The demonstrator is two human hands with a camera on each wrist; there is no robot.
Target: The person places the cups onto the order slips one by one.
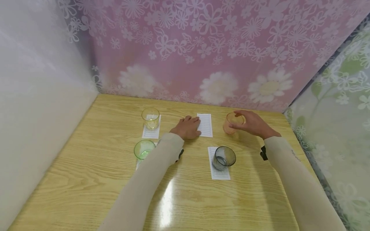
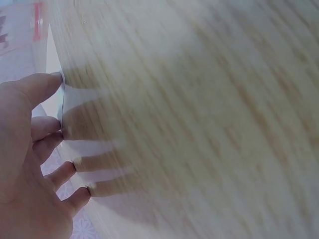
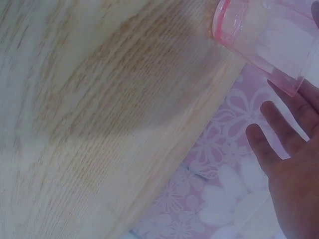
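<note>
In the head view a pink glass (image 1: 229, 125) stands on the table, right of a lined paper slip (image 1: 206, 125). My right hand (image 1: 252, 124) grips this glass near its rim, thumb on the near side and fingers on the far side. The right wrist view shows the glass (image 3: 269, 42) between the thumb and forefinger, the other fingers spread. My left hand (image 1: 188, 127) lies palm down at the slip's left edge. Its fingertips touch the slip and the tabletop, and the left wrist view shows the fingers (image 2: 49, 88) along the paper's edge.
A yellow glass (image 1: 151, 119) and a green glass (image 1: 143, 149) stand on slips at the left; my left sleeve partly covers the green one's slip. A grey glass (image 1: 224, 158) sits on another slip nearer me. Flowered curtains (image 1: 185, 57) border the wooden table (image 1: 95, 154).
</note>
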